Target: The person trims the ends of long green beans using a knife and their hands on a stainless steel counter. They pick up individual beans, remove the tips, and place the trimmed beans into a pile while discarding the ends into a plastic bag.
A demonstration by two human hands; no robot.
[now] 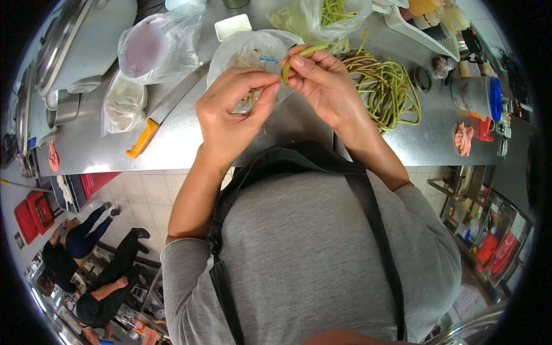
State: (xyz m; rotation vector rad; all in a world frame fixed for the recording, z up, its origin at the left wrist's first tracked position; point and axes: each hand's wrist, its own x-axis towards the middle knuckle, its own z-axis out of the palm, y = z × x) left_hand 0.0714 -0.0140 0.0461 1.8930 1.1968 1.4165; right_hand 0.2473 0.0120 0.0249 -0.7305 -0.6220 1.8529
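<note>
My right hand [321, 82] grips a bent green bean pod [286, 71] between thumb and fingers. The thumb and index fingertips of my left hand [241, 103] are close together beside the pod's lower end; whether they pinch a bit of it I cannot tell. Beneath my hands lies an open clear plastic bag [224, 49] with brownish scraps inside. A tangled heap of long green beans [388, 92], some browned, rests to the right of my right hand. Behind it stands a plastic bag [297, 19] holding cut green pieces [334, 13].
On the steel counter [181, 146] lies a knife with a yellow handle [144, 138], left of my left hand. Further left are bagged items [125, 103] and a large lidded container [90, 43]. A white basket [418, 34] and a blue-lidded tub [474, 97] stand right. Two people are at lower left.
</note>
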